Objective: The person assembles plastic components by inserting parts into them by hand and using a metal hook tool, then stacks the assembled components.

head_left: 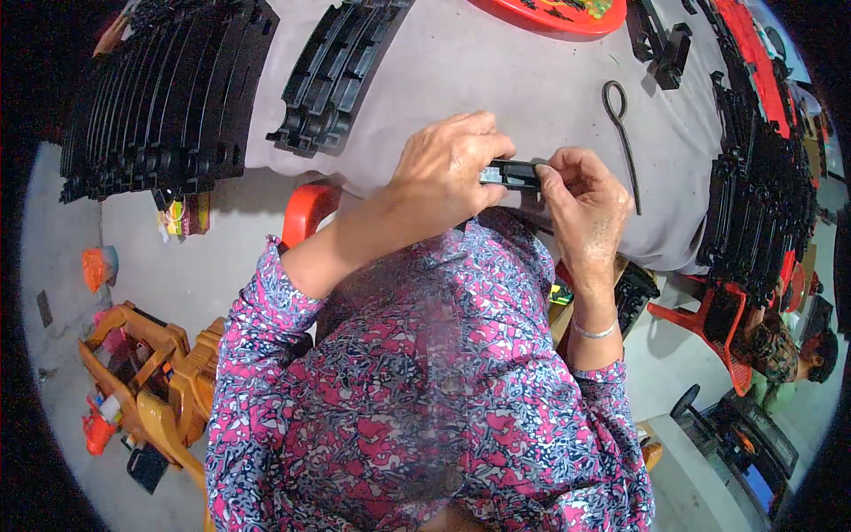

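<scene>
Between my two hands, just above the near edge of the cloth-covered table [523, 97], is a narrow black plastic piece [514, 174] with a channel-like inside. My left hand [452, 164] is closed round its left end, the fingers curled over it and hiding most of that part. At the right end my right hand [585, 197] pinches it between thumb and fingers. A metal rod with a looped end [616, 113] lies on the cloth right of my hands. Several long black plastic strips [341, 71] lie ahead to the left.
A large row of black strips [168, 97] covers the table's far left. More black parts [753, 177] line the right edge. A red tray [567, 25] with small pieces stands at the back, near a black block [674, 58]. A red chair [310, 211] is by my left arm.
</scene>
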A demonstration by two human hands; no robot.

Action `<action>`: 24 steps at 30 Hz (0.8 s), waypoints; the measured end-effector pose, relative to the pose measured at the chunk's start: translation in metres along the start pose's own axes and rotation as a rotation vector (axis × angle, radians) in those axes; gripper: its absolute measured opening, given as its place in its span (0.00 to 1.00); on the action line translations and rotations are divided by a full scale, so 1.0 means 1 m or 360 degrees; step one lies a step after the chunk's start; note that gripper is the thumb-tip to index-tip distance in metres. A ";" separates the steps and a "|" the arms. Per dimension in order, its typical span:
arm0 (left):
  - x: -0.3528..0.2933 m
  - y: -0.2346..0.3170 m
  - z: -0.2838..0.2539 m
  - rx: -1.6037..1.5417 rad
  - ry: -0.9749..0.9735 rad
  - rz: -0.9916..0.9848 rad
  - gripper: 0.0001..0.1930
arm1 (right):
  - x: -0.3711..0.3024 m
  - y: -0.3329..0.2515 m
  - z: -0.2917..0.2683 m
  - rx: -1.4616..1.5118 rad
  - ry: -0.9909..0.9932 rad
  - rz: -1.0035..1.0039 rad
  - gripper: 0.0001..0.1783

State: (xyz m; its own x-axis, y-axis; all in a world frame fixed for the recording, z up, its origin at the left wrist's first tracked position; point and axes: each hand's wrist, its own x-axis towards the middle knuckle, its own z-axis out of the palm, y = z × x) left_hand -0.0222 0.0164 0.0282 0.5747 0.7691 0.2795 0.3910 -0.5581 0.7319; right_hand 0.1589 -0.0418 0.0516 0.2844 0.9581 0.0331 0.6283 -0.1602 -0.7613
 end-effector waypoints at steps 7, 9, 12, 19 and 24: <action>0.000 -0.002 -0.003 0.0015 -0.0063 0.0003 0.15 | 0.007 0.004 -0.003 -0.0089 -0.0019 -0.0085 0.07; 0.001 -0.003 -0.003 0.0015 -0.0077 0.0006 0.16 | 0.007 0.003 -0.004 -0.0067 -0.0041 -0.0050 0.08; -0.001 -0.004 -0.002 0.0013 -0.0020 0.0060 0.17 | 0.008 -0.002 -0.006 -0.0096 -0.0068 -0.0031 0.08; -0.002 0.005 -0.007 -0.0088 0.0067 0.0226 0.16 | 0.008 -0.012 -0.007 -0.0242 -0.0111 -0.0053 0.09; -0.010 -0.003 -0.003 0.0201 -0.0011 0.0426 0.14 | 0.004 -0.013 -0.006 -0.0333 -0.0062 -0.0056 0.09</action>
State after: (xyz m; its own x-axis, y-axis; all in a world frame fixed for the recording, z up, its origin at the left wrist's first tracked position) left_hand -0.0312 0.0117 0.0250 0.6741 0.5875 0.4477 0.3111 -0.7756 0.5493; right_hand 0.1560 -0.0367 0.0655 0.2340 0.9718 0.0295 0.7754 -0.1682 -0.6087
